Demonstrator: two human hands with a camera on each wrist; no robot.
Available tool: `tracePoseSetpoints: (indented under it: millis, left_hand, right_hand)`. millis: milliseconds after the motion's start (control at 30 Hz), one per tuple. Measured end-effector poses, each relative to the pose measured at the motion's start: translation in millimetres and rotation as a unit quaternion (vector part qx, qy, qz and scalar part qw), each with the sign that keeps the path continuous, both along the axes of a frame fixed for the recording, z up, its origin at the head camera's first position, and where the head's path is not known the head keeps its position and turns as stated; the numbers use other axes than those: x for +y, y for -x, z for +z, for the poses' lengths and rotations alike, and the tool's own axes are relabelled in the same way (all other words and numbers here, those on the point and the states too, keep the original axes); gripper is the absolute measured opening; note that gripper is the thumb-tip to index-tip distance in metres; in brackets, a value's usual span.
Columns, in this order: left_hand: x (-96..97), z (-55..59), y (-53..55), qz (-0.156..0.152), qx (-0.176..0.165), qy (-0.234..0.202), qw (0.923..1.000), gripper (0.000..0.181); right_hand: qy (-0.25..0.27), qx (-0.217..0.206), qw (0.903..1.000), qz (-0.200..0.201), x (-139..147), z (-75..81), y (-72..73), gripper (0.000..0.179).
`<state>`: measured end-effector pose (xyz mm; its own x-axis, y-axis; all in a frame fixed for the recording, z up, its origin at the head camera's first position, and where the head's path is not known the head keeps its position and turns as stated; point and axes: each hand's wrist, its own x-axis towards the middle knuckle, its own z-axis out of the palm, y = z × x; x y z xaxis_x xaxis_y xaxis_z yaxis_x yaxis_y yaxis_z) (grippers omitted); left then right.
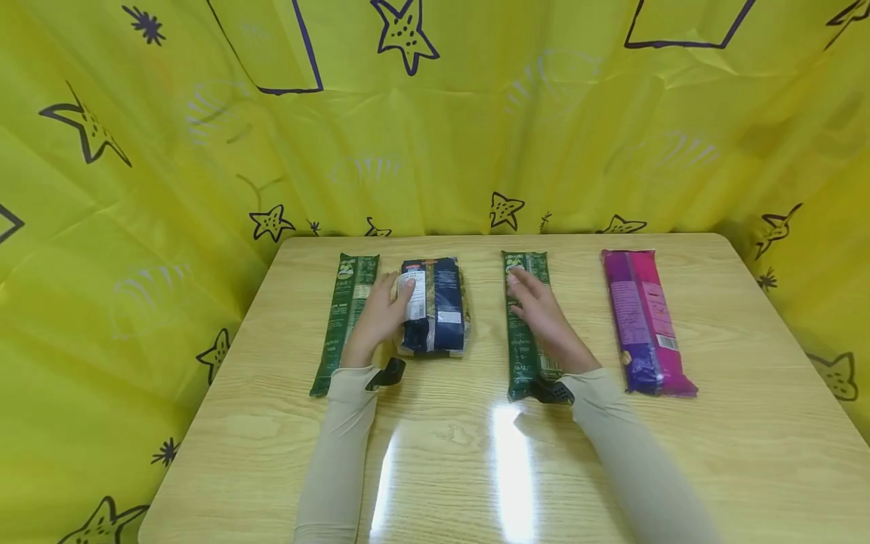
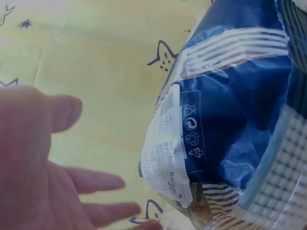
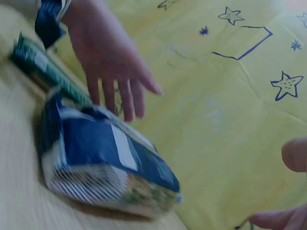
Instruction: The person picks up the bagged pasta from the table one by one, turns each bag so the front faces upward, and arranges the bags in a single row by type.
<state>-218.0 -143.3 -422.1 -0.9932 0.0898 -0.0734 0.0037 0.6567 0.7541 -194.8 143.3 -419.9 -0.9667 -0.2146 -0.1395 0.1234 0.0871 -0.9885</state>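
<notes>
A dark blue bag of pasta (image 1: 445, 302) with clear sides and a white label lies on the table, left of centre. My left hand (image 1: 377, 313) hovers at its left side, fingers extended; a gap shows between this hand (image 2: 33, 158) and the bag (image 2: 230, 115) in the left wrist view. Partly behind that hand lies a green spaghetti pack (image 1: 337, 317). Over a second green spaghetti pack (image 1: 519, 347) is my right hand (image 1: 547, 317), its fingers loosely extended and holding nothing. Only a thumb and finger of it show at the right wrist view's edge.
A pink and purple pack (image 1: 642, 321) lies to the right of the second green pack. All the packs lie on a light wooden table (image 1: 435, 468) with bright reflections near the front. A yellow patterned curtain (image 1: 435, 136) hangs behind and beside it.
</notes>
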Motion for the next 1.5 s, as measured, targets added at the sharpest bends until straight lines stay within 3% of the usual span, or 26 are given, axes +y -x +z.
tracePoseSetpoints:
  millis: [133, 233, 367, 500, 1000, 1500]
  left_hand:
    - [-2.6, -0.7, 0.3, 0.025, -0.048, -0.031, 0.9980, 0.080]
    - [-3.2, 0.2, 0.0, 0.038, -0.089, -0.048, 0.9941, 0.082]
    - [-3.8, 0.5, -0.4, 0.038, -0.132, -0.055, 0.9889, 0.084]
    - [-5.4, -1.1, -1.2, 0.031, -0.154, -0.056, 0.9859, 0.084]
    - [-6.5, -4.0, -0.4, 0.016, -0.169, -0.090, 0.9814, 0.075]
    - [-7.4, -5.6, 0.1, 0.019, -0.170, -0.112, 0.9788, 0.069]
  right_hand:
    - [0.096, -0.055, 0.9937, 0.013, -6.3, -3.4, -1.0, 0.081]
    - [0.139, -0.077, 0.9871, 0.019, -9.3, -6.4, -2.6, 0.081]
    - [0.152, -0.087, 0.9842, 0.026, -12.7, -10.8, -4.8, 0.074]
    - [0.162, -0.102, 0.9808, 0.036, -18.1, -15.2, -6.0, 0.069]
    - [0.204, -0.146, 0.9647, 0.080, -37.4, -30.0, -9.9, 0.075]
    - [0.240, -0.160, 0.9518, 0.104, -38.4, -30.0, -10.4, 0.066]
